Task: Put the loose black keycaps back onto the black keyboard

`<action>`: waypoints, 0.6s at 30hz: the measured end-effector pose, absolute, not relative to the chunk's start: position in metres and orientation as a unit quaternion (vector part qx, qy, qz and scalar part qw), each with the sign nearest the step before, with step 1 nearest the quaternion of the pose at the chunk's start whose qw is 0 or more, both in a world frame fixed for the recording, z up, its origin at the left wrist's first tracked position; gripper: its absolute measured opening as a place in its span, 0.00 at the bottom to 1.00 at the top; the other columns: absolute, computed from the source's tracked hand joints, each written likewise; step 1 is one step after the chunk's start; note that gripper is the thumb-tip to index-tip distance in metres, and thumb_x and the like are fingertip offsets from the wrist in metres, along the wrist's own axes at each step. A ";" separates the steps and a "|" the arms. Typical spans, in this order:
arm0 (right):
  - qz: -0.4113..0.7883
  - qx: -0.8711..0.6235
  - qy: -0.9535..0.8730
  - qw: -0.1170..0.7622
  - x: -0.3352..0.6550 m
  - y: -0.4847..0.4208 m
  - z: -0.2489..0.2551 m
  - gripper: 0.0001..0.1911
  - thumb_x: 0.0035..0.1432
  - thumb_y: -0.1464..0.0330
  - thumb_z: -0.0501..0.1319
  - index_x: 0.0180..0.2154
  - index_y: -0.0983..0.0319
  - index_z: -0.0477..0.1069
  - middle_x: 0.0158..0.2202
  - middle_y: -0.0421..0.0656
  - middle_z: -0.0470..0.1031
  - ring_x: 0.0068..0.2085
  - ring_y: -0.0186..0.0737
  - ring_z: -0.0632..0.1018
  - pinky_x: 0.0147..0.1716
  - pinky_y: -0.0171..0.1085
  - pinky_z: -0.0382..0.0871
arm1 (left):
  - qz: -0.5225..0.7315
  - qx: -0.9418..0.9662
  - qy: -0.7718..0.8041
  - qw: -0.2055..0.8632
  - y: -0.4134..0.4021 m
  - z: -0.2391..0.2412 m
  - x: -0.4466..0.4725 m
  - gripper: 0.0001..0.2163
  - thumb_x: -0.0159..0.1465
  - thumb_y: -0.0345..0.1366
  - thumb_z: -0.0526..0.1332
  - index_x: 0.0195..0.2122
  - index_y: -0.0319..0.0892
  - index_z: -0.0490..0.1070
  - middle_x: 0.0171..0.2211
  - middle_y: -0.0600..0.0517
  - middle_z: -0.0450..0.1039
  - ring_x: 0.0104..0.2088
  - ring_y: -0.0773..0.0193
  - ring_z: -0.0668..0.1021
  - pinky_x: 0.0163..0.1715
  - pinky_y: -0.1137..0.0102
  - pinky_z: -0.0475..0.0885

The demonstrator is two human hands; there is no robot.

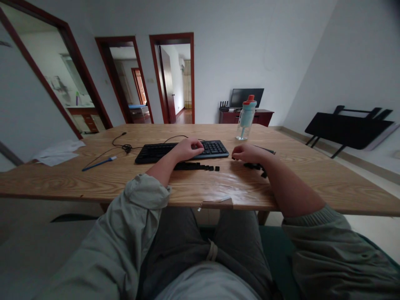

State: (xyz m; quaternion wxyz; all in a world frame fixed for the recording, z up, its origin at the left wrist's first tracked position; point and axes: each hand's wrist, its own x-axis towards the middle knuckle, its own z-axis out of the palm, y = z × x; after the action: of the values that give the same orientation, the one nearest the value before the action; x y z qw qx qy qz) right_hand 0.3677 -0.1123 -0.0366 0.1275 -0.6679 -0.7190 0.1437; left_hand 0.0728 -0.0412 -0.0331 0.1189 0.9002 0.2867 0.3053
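A black keyboard lies on the wooden table in front of me. My left hand rests on its right part with the fingers curled down onto the keys. My right hand lies on the table just right of the keyboard, fingers curled into a pinch; what they hold is too small to make out. A row of loose black keycaps lies before the keyboard, and a small heap of keycaps sits under my right wrist.
A clear water bottle with teal and orange lid stands behind my right hand. The keyboard cable, a blue pen and white paper lie at the left. A folded black table leans against the right wall.
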 end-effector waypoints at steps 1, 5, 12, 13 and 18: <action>0.136 -0.646 -0.733 0.165 0.362 -0.111 -0.038 0.09 0.56 0.65 0.63 0.35 0.62 0.79 0.32 0.46 0.80 0.31 0.41 0.76 0.30 0.37 0.67 | 0.298 0.904 0.280 0.126 -0.044 -0.033 0.074 0.11 0.60 0.42 0.63 0.36 0.40 0.80 0.33 0.50 0.79 0.34 0.63 0.75 0.35 0.69 0.68; 0.109 -0.553 -0.767 0.307 0.337 -0.105 -0.047 0.11 0.58 0.64 0.60 0.38 0.62 0.78 0.34 0.45 0.80 0.32 0.40 0.75 0.31 0.36 0.67 | 0.263 0.915 0.255 0.167 -0.055 -0.033 0.083 0.14 0.59 0.42 0.64 0.39 0.38 0.80 0.30 0.51 0.78 0.28 0.66 0.73 0.29 0.72 0.65; -0.020 -0.510 -0.760 0.402 0.312 -0.108 -0.050 0.10 0.58 0.65 0.60 0.37 0.62 0.79 0.28 0.43 0.78 0.26 0.37 0.72 0.28 0.36 0.64 | 0.255 0.890 0.278 0.257 -0.060 -0.034 0.096 0.19 0.62 0.47 0.61 0.42 0.36 0.80 0.30 0.51 0.78 0.27 0.66 0.73 0.27 0.71 0.62; -0.034 -0.503 -0.763 0.404 0.309 -0.109 -0.050 0.10 0.58 0.66 0.61 0.37 0.62 0.79 0.28 0.43 0.78 0.26 0.37 0.72 0.28 0.36 0.64 | 0.261 0.883 0.277 0.276 -0.059 -0.035 0.097 0.19 0.61 0.47 0.62 0.43 0.36 0.80 0.30 0.51 0.78 0.27 0.67 0.72 0.27 0.71 0.63; -0.066 -0.461 -0.782 0.415 0.301 -0.112 -0.049 0.09 0.57 0.66 0.62 0.37 0.62 0.79 0.30 0.44 0.78 0.27 0.37 0.72 0.29 0.36 0.64 | 0.305 0.841 0.249 0.372 -0.053 -0.038 0.097 0.20 0.58 0.46 0.66 0.44 0.35 0.79 0.35 0.47 0.80 0.32 0.64 0.76 0.34 0.69 0.68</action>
State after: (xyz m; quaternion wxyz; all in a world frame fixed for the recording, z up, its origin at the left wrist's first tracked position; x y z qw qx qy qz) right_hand 0.3010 -0.1121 -0.0488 0.4146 -0.4613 -0.7816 -0.0661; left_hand 0.0975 -0.0532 -0.0380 0.3720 0.8408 0.2487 0.3048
